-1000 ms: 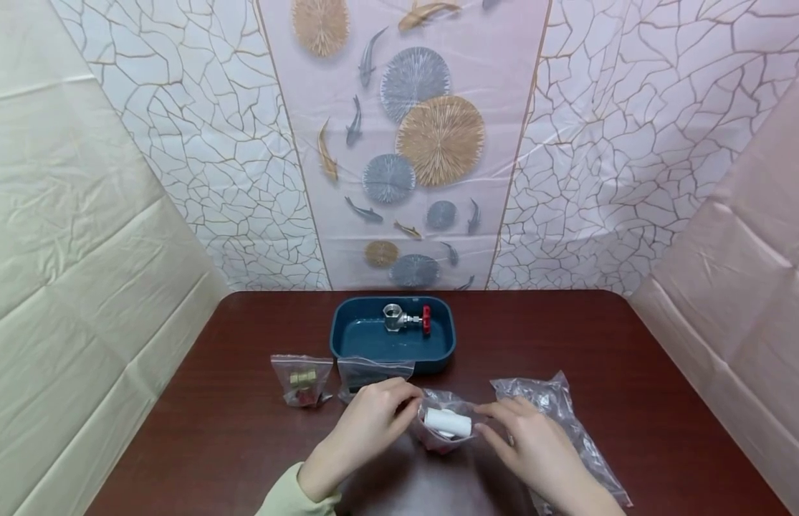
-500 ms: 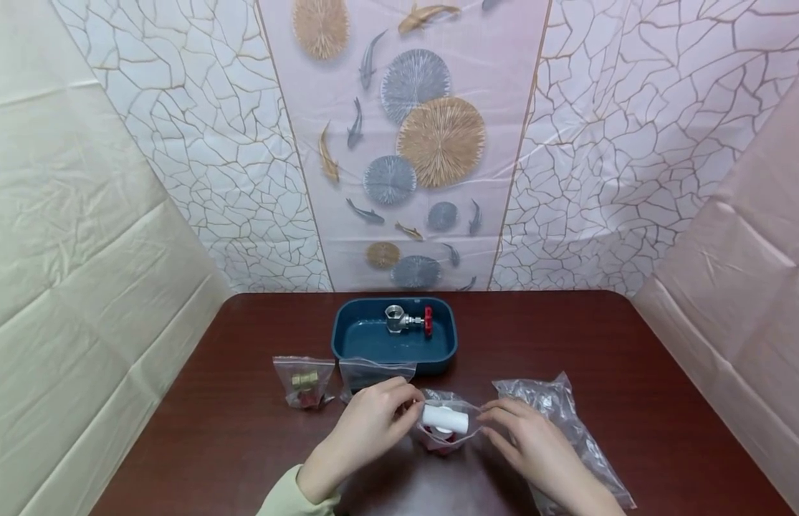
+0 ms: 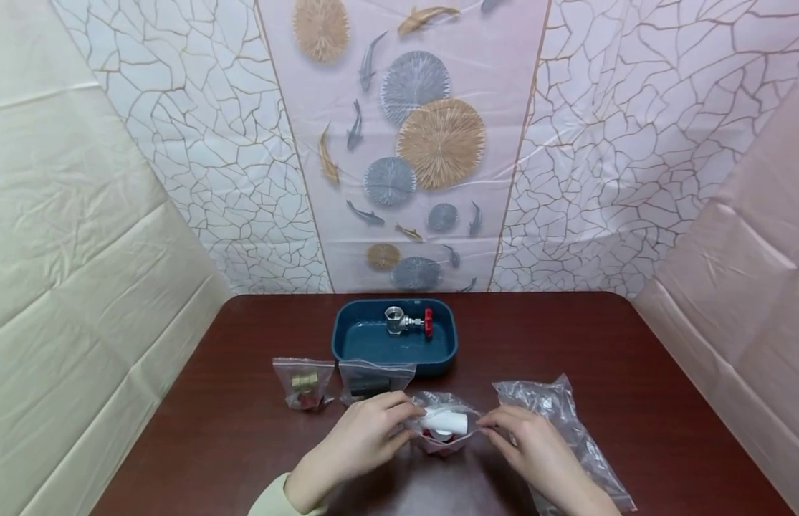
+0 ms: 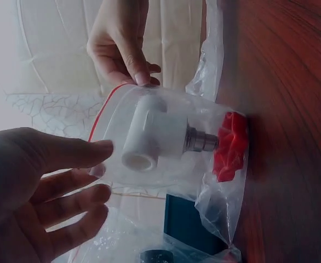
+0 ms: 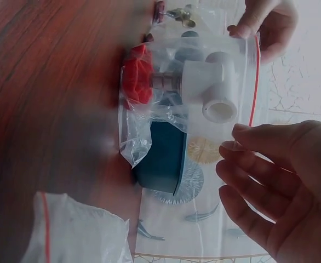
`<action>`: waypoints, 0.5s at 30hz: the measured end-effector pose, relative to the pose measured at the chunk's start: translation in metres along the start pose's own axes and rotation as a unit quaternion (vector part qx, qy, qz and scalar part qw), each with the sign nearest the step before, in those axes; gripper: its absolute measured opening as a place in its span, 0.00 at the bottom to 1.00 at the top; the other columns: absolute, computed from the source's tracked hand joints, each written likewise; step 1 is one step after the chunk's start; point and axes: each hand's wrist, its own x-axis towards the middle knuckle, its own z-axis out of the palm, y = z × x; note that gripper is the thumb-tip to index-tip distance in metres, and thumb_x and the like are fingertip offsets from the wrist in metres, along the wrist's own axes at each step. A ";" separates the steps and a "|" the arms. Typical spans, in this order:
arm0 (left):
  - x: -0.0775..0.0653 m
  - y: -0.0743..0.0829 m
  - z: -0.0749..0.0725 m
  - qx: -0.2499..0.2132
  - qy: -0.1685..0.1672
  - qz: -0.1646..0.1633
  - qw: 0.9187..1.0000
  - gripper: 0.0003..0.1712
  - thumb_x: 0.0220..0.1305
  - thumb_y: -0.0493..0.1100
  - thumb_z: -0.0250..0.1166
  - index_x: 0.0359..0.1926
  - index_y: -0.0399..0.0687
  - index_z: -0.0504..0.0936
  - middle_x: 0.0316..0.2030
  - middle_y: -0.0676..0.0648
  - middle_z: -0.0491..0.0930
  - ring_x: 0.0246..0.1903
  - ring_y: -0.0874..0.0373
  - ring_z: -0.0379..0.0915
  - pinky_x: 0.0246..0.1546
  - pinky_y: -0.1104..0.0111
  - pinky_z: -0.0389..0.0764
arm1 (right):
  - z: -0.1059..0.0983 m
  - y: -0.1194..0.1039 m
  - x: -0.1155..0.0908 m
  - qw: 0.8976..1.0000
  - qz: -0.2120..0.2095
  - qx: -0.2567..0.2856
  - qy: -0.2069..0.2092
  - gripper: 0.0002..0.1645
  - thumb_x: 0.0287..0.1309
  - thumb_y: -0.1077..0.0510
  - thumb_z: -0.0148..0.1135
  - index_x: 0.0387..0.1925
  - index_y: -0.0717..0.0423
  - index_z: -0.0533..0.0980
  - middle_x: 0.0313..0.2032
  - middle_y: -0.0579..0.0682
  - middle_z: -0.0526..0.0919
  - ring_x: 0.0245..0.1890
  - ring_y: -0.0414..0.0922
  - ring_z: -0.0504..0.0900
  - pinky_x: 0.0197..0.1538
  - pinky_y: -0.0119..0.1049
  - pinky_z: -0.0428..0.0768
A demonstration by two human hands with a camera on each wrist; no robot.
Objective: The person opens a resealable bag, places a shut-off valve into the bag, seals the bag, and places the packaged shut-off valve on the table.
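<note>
A clear zip bag with a red seal line stands upright on the table between both hands. Inside it is a white plastic valve, its red handwheel at the bottom and its white body near the bag's mouth. My left hand pinches the left edge of the mouth between thumb and index finger. On the opposite edge, my right hand pinches the film with thumb and fingertip, other fingers loosely bent. In the head view the mouth is spread apart above the white body.
Behind the hands sits a blue tray holding a metal valve with a red handwheel. Left of centre stand a bag with a brass valve and a bag with a black part. An flattened clear bag lies at right.
My left hand has shifted slightly down and left, uncovering more of the bag with the black part. My right fingertips have closed on the bag's edge.
</note>
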 end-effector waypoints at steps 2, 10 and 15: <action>0.000 -0.001 0.001 -0.010 0.024 0.001 1.000 0.10 0.60 0.40 0.74 0.44 0.52 0.86 0.37 0.58 0.81 0.36 0.66 0.78 0.35 0.72 0.79 | -0.001 0.001 0.000 1.000 -0.007 0.004 0.004 0.15 0.46 0.66 0.77 0.34 0.45 0.85 0.34 0.34 0.85 0.36 0.34 0.83 0.39 0.32 0.80; 0.004 -0.002 0.001 -0.008 0.070 0.031 0.997 0.07 0.60 0.36 0.73 0.39 0.49 0.87 0.33 0.58 0.83 0.34 0.66 0.78 0.37 0.73 0.79 | -0.006 0.002 0.003 0.999 -0.021 -0.001 0.025 0.18 0.45 0.67 0.77 0.36 0.44 0.84 0.35 0.35 0.85 0.35 0.35 0.84 0.39 0.28 0.78; 0.007 0.000 0.001 -0.017 0.086 0.036 0.995 0.06 0.60 0.36 0.73 0.38 0.49 0.87 0.32 0.58 0.82 0.32 0.67 0.77 0.36 0.74 0.78 | -0.012 0.004 0.006 1.000 -0.011 0.002 0.029 0.18 0.47 0.69 0.76 0.36 0.45 0.84 0.35 0.36 0.85 0.36 0.36 0.84 0.40 0.25 0.78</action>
